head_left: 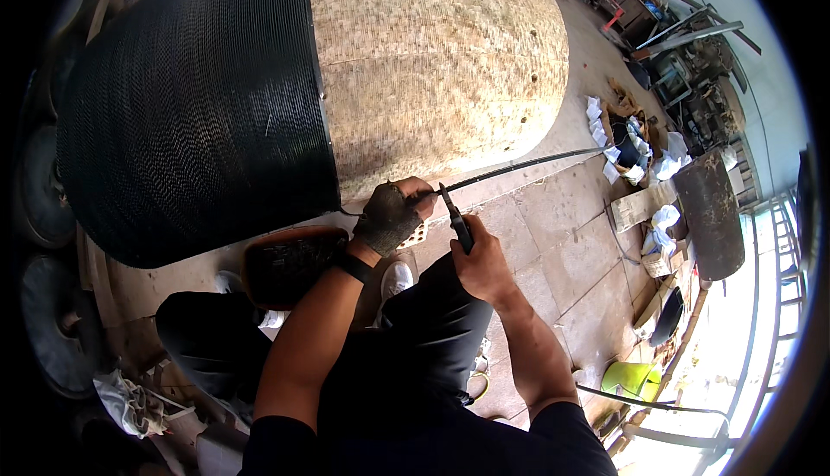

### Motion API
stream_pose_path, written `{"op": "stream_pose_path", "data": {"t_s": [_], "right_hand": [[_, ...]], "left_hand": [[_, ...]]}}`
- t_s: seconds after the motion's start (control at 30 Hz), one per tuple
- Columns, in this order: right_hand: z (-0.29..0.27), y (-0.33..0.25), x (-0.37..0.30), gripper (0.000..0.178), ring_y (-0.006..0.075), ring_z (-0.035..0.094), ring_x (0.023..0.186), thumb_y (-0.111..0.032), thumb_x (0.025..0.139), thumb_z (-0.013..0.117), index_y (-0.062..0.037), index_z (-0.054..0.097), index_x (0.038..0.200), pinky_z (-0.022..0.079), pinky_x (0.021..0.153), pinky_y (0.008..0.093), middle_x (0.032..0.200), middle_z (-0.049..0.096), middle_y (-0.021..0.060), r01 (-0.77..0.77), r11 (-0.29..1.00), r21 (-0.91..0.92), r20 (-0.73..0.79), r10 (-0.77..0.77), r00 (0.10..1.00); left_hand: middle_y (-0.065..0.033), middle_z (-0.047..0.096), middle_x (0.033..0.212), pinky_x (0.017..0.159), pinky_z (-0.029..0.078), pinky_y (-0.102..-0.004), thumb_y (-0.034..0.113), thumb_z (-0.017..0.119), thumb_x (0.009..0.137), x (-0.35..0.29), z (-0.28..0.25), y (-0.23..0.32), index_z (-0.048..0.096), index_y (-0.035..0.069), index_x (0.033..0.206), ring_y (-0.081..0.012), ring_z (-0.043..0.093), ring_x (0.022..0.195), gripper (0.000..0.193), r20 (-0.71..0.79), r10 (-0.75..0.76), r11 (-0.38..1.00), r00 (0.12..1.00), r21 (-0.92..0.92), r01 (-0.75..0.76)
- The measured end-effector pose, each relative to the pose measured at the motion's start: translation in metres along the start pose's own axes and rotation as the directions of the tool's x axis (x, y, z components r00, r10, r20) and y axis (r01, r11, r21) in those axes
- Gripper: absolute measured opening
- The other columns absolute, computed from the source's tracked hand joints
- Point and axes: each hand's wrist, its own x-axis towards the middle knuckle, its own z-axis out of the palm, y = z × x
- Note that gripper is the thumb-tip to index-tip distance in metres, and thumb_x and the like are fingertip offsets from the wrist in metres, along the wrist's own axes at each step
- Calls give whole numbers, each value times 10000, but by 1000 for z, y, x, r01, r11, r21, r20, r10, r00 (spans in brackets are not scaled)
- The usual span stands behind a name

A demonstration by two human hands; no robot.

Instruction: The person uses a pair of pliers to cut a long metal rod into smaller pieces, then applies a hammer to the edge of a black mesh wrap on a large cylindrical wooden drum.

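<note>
Drum, one, large: its far side is left bare and pale [432, 70] toward the right, while the left part is covered by black winding [199, 113]. Black strip [527, 164], one length: located at the drum's near edge, gripped midway, and extended right toward a heap of white and dark scraps [627, 143]. Hands, two. Left hand [393, 212], gloved, one dark wristband [354, 267] worn: fingers clamped on the strip. Right hand [484, 264], bare: closed around one dark-handled tool [456, 218], its tip held at the strip; whether contact is made cannot be told. Basin [298, 234], one, brown-rimmed: placed below the left hand. Yellow-green container [631, 378], one: set on the near right.
</note>
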Motion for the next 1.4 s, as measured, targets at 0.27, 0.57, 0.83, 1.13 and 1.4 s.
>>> {"op": "stream_pose_path", "data": {"t_s": [0.27, 0.57, 0.83, 1.13, 1.4], "right_hand": [[3, 3, -7, 203, 195, 531, 640, -51, 924, 591, -5, 569, 1120, 462, 635, 376, 724, 547, 127, -40, 995, 89, 26, 38, 999], [5, 6, -13, 291, 338, 633, 769, -26, 908, 573, -14, 577, 1199, 509, 740, 402, 815, 633, 171, -102, 980, 172, 126, 80, 989], [5, 33, -15, 544, 251, 654, 1066, 30, 895, 548, -13, 506, 1435, 491, 986, 342, 1112, 664, 153, 51, 991, 123, 60, -59, 996], [-3, 28, -20, 617, 372, 609, 1265, 13, 871, 587, -17, 486, 1479, 459, 1063, 387, 1294, 638, 269, -10, 997, 81, 52, 6, 999], [-27, -3, -15, 543, 367, 647, 1163, 29, 836, 558, 52, 527, 1378, 488, 1013, 414, 1204, 658, 291, -38, 996, 81, 141, 27, 990]], "left_hand": [[-55, 691, 789, 664, 498, -276, 158, 725, 922, -2, 2, -8, 734, -40, 1002, -103, 610, 720, 213, 1, 60, 996, 998, -73, -60], [-64, 751, 956, 720, 526, -252, 114, 679, 964, -1, -5, -9, 748, -50, 1112, -80, 640, 798, 231, 101, 8, 1000, 995, -27, -6], [-37, 601, 783, 665, 468, -271, 95, 660, 931, -5, 9, 1, 703, -81, 993, -112, 573, 704, 191, 82, 193, 980, 978, 35, -196], [-48, 633, 791, 706, 492, -271, 82, 661, 937, 0, 3, -16, 697, -57, 972, -111, 600, 735, 149, 60, 90, 991, 994, -100, -84], [-109, 731, 1043, 886, 514, -315, 193, 661, 965, -4, 4, -16, 724, -30, 1136, -163, 660, 975, 288, 142, 182, 952, 973, 223, -211]]}}
